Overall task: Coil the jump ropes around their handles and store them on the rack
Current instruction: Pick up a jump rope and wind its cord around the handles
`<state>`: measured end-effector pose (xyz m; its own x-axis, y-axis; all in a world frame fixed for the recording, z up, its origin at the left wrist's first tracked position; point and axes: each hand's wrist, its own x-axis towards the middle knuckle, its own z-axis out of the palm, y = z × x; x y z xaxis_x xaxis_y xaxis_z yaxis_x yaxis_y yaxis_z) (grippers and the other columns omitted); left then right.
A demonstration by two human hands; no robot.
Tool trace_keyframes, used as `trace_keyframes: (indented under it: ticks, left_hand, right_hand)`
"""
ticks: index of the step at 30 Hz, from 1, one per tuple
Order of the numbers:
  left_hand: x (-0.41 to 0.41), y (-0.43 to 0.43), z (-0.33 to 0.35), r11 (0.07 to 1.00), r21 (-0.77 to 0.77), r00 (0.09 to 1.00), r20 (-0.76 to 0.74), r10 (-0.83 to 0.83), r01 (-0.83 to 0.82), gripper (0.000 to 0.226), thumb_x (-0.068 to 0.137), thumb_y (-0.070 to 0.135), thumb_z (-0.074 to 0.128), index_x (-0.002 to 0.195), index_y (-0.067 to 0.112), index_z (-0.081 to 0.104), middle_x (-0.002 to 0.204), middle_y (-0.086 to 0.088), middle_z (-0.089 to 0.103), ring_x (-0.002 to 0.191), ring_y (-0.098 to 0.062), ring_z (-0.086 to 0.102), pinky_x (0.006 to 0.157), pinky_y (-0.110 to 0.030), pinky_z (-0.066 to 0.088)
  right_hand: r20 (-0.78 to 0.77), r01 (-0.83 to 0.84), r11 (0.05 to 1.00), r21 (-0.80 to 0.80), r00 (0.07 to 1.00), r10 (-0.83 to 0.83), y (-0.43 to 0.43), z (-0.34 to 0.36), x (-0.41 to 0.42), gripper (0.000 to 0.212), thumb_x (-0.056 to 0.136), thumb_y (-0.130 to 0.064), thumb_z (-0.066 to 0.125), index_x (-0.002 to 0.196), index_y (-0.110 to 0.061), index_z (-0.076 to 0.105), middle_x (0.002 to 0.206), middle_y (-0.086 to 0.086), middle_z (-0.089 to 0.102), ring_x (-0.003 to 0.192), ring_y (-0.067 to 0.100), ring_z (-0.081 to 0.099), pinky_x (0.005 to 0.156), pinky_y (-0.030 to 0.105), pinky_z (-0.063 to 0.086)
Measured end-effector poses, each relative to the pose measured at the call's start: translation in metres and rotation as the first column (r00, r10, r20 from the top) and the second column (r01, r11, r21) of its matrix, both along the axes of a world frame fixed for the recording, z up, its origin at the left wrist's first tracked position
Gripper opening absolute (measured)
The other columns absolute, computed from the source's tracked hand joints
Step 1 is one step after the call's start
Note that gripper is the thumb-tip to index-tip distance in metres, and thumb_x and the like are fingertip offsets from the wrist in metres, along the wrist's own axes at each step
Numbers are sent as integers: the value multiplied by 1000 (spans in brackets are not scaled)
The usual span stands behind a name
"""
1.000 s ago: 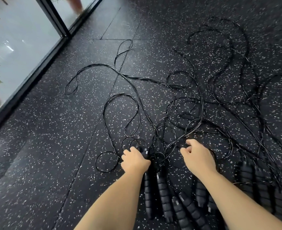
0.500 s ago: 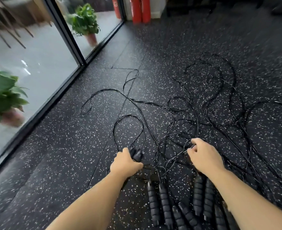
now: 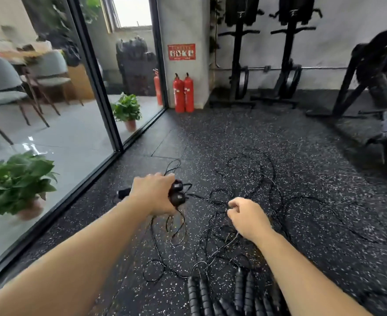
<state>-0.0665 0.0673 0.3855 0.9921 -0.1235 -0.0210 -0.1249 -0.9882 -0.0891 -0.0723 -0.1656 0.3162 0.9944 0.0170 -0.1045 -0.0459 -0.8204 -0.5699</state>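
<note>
I see a black rubber floor (image 3: 302, 156) flecked white, seams between its tiles toward the far left. Tangled black jump ropes (image 3: 251, 197) sprawl across its middle, loops overlapping. A row of ribbed black handles (image 3: 242, 290) lies side by side at the near edge, touching each other. Two red fire extinguishers (image 3: 184, 93) stand upright at the far left corner beside the pillar. Black racks (image 3: 263, 65) stand along the far edge; gym equipment (image 3: 370, 71) sits at the far right.
</note>
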Motion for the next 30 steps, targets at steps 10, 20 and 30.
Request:
trace_keyframes:
  ticks: [10, 20, 30]
  left_hand:
    - [-46, -39, 149, 974, -20, 974, 0, -225, 225, 45, 65, 34, 80, 97, 29, 49, 93, 8, 60, 87, -18, 57, 76, -35, 50]
    - [-44, -17, 172, 335, -920, 967, -240, -79, -201, 31, 65, 8, 68, 92, 13, 54, 80, -8, 54, 65, -16, 52, 64, -33, 53]
    - [-29, -6, 140, -126, -912, 900, -407, 156, -390, 14, 70, 18, 64, 73, 13, 52, 66, -3, 51, 56, -17, 46, 61, -30, 50]
  right_hand:
    - [302, -263, 890, 371, 941, 153, 40, 128, -35, 65, 80, -18, 70, 139, -14, 42, 127, 4, 57, 117, 17, 52, 95, 34, 44]
    - [87, -67, 687, 723, 996, 5, 1, 112, -42, 26, 93, -2, 41, 78, -10, 62, 60, 2, 53, 59, 14, 51, 58, 19, 41]
    - [-67, 122, 859, 498, 992, -102, -45, 72, -52, 36, 94, -1, 31, 71, -9, 57, 61, 3, 48, 56, 16, 40, 54, 27, 33]
